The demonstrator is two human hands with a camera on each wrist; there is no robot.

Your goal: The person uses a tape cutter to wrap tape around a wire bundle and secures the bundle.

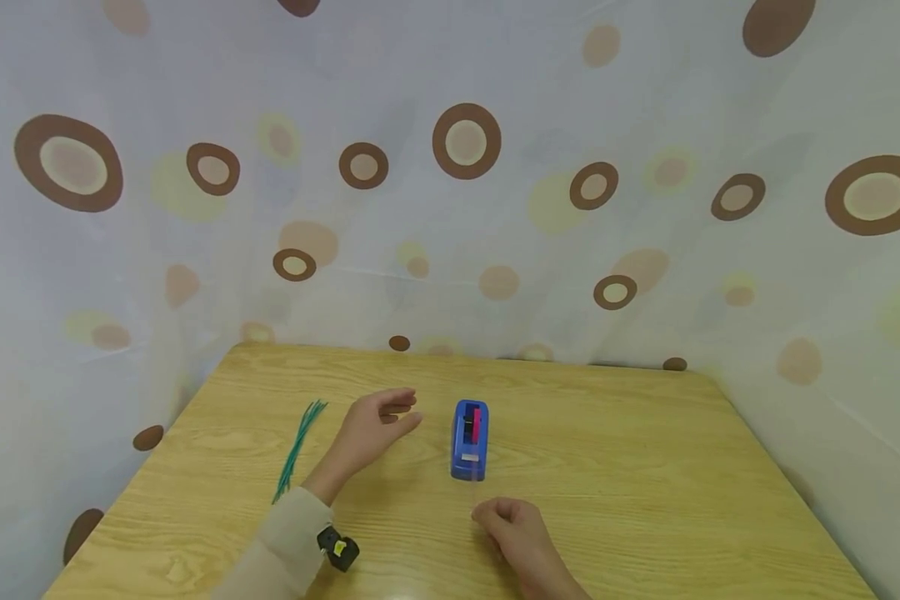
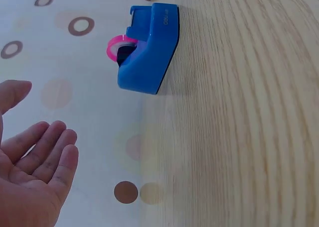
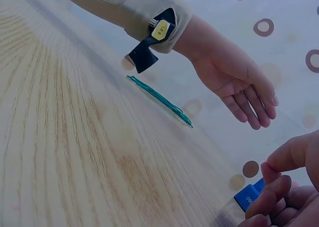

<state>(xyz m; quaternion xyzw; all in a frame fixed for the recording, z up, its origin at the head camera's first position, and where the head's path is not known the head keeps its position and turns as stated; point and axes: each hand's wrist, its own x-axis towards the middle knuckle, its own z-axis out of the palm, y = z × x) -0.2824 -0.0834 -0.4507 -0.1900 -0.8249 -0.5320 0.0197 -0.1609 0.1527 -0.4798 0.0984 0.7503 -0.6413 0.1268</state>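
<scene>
A blue tape dispenser (image 1: 460,442) with a pink-cored roll (image 1: 476,425) stands on the wooden table. From its front end a thin clear strip of tape (image 1: 474,492) stretches toward me. My right hand (image 1: 517,533) pinches the strip's free end between thumb and forefinger, just in front of the dispenser. Left of the dispenser hovers my left hand (image 1: 375,429), holding nothing. In the left wrist view its fingers (image 2: 55,157) are loosely extended, apart from the dispenser (image 2: 152,53). The right wrist view shows the dispenser (image 3: 247,196) mostly hidden behind my right hand (image 3: 294,187).
A bundle of thin green ties (image 1: 297,450) lies on the table (image 1: 615,467) to the left, beyond my left forearm. A black wrist mount (image 1: 337,547) sits on the left sleeve. A patterned curtain (image 1: 420,217) hangs behind the table and along its sides.
</scene>
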